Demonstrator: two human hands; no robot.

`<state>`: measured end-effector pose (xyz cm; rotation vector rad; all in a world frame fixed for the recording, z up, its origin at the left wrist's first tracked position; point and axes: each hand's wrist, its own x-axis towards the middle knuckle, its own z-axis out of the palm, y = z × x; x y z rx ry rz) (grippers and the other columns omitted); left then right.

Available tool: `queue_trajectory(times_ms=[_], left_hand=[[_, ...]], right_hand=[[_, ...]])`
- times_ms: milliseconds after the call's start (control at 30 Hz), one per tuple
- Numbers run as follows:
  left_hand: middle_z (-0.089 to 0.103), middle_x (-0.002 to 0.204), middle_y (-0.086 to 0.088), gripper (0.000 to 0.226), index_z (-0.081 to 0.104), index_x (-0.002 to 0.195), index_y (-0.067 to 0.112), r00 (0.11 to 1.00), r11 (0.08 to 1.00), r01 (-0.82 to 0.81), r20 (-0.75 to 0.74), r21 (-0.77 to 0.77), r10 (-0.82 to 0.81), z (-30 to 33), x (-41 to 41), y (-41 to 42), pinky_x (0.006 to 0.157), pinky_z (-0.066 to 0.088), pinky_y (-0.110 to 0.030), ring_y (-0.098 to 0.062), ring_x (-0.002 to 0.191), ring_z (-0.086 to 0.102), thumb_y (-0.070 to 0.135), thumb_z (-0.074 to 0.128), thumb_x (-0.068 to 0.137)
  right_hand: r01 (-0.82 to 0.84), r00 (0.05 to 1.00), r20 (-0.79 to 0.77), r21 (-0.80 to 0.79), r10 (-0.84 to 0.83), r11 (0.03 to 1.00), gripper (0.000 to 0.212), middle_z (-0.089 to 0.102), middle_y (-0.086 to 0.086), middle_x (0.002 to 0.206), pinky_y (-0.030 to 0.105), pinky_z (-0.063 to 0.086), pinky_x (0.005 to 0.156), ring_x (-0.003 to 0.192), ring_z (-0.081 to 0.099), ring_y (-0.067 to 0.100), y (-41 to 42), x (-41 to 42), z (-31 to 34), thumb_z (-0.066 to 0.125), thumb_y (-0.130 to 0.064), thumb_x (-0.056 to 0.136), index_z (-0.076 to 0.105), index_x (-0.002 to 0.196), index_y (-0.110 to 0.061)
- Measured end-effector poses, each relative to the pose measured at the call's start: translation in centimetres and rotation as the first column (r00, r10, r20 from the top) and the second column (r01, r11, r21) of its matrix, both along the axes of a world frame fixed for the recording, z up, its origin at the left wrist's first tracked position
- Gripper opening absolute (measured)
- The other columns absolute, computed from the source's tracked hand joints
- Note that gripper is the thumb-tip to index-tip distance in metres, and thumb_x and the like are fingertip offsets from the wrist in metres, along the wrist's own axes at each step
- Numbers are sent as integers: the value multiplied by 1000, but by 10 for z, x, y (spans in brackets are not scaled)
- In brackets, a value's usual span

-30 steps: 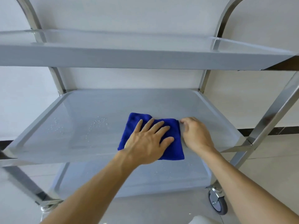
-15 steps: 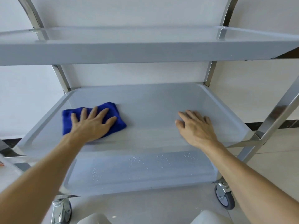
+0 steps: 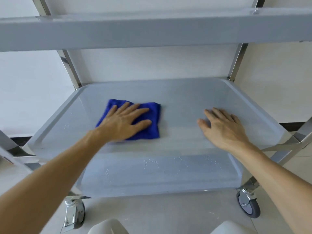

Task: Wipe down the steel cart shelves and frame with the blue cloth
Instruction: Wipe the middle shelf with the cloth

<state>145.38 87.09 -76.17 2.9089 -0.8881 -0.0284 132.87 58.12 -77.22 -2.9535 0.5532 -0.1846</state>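
While the left hand [image 3: 121, 123] lay flat on the cloth [image 3: 148, 125], its fingers were straight and spread, pointing toward about two o'clock, and pressing the cloth down on the middle shelf [image 3: 177, 98]. They were not curled round the cloth; the palm and fingers simply covered most of it. The cloth, blue and folded roughly square, sat left of the shelf's centre, at about ten o'clock from the middle of the view, with its edges showing past the hand at twelve and three o'clock. The left arm was blurred.

The right hand [image 3: 222, 127] rested on the same shelf at about three o'clock from the cloth, well apart from it. Its fingers were straight, loosely spread and pointing toward eleven o'clock, holding nothing, palm down on the steel.

The top shelf [image 3: 152, 31] crossed the view at twelve o'clock, above both hands. The bottom shelf [image 3: 152, 176] lay at six o'clock, under the middle one, with small water drops [image 3: 150, 161] scattered on it near its far edge. Steel posts [image 3: 69, 65] rose at the back corners at eleven and one o'clock. One caster [image 3: 248, 205] stood on the floor at five o'clock and another [image 3: 74, 211] at seven o'clock. Two white rounded shapes showed at the bottom edge; I could not tell what they were.
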Motion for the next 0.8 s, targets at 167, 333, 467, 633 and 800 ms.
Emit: queue_trajectory(times_ms=[167, 333, 467, 633, 800], left_hand=[[11, 164, 14, 74, 15, 150, 50, 961, 959, -276, -2, 69, 277, -4, 63, 13, 119, 4, -59, -25, 151, 9, 81, 8, 83], [9, 164, 14, 86, 17, 150, 48, 984, 984, -177, -7, 24, 178, -6, 65, -74, 117, 1, -61, -27, 151, 4, 84, 3, 73], [8, 165, 9, 73, 17, 152, 45, 999, 999, -41, 3, 24, 41, -4, 42, -146, 115, -3, -64, -31, 152, 1, 77, 13, 86], [11, 165, 12, 74, 18, 150, 50, 981, 982, 189, 47, -17, -189, -10, 23, -134, 118, 1, -60, -24, 152, 4, 79, 11, 82], [15, 163, 16, 71, 20, 151, 48, 989, 988, 121, 77, 94, -129, 0, 77, -63, 119, 13, -51, -17, 150, 12, 73, 12, 86]], right_hand=[[8, 1000, 4, -19, -8, 1000, 62, 19, -1, 165, 45, 11, 121, 151, 12, 16, 2, 2, -4, 20, -56, 100, 25, 155, -28], [21, 1000, 20, -31, -21, 999, 63, 20, -3, 164, 43, 12, 121, 151, 13, 15, 2, 2, -7, 20, -58, 98, 26, 154, -30], [18, 1000, 23, -18, -17, 1000, 63, 20, -4, 164, 41, 12, 120, 150, 14, 14, 1, 2, -3, 19, -58, 97, 27, 153, -31], [2, 1000, 1, -16, -2, 1000, 65, 19, -4, 164, 39, 13, 119, 150, 13, 14, 2, -3, -1, 15, -61, 97, 27, 153, -31], [13, 1000, 0, -23, -13, 1000, 66, 16, -7, 165, 37, 10, 120, 151, 10, 12, 2, -3, -4, 14, -61, 95, 22, 155, -33]])
